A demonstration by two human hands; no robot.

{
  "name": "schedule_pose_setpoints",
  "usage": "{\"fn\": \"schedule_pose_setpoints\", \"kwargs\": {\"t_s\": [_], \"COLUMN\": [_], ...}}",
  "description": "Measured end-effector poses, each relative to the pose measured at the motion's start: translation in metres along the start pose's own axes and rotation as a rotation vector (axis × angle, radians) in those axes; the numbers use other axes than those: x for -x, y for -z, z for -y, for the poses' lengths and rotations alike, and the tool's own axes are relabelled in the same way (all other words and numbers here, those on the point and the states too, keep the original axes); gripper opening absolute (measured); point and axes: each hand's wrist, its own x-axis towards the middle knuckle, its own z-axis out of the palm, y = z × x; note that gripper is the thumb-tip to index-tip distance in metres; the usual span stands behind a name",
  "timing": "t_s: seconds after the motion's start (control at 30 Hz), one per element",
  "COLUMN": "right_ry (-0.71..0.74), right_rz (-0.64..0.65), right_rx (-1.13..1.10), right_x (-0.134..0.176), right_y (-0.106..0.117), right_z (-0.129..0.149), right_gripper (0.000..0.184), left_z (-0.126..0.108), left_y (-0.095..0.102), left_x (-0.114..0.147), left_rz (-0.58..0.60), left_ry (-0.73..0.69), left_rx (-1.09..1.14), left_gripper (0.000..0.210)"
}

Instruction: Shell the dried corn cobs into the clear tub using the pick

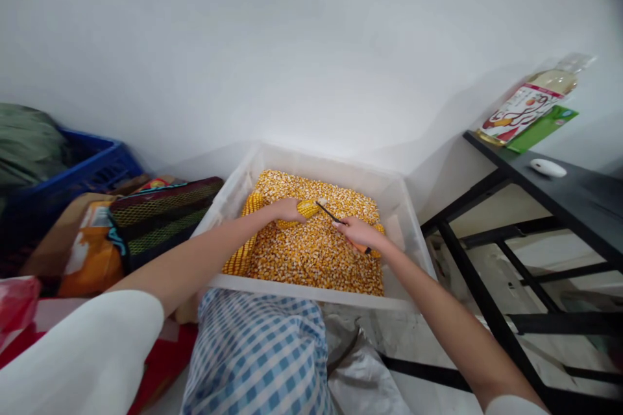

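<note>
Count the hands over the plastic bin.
2: the left hand, above the kernels, grips a corn cob; the right hand, beside it, holds an orange-handled tool. No others show.

Bare hands: two, one left hand [288, 209] and one right hand [359, 232]. Slender black tool with orange handle [327, 211]: one. Yellow corn cobs [307, 209]: at least three, some partly hidden. Loose yellow-and-white kernels [311, 259]: uncountably many. Translucent plastic bin [335, 166]: one. Blue plastic crate [104, 159]: one. Labelled clear bottle [523, 105]: one.
</note>
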Motion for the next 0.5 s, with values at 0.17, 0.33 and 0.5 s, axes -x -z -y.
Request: {"fn": "schedule_pose_setpoints", "kwargs": {"t_s": [0.17, 0.33, 0.5], "right_ry": [-0.062, -0.068, -0.057], "right_rz": [0.123, 0.113, 0.119], "right_rx": [-0.076, -0.046, -0.046], "right_x": [0.015, 0.017, 0.013], "right_y": [0.032, 0.032, 0.033], "right_z": [-0.008, -0.012, -0.017], "right_gripper": [0.032, 0.032, 0.033], "left_z": [0.002, 0.001, 0.002], "left_y": [0.000, 0.000, 0.000], "left_x": [-0.003, -0.003, -0.001], "left_rz": [-0.004, 0.007, 0.010], "left_ry": [-0.057, -0.033, -0.029], "left_rx": [-0.051, -0.075, -0.059], "left_gripper": [0.072, 0.074, 0.076]}}
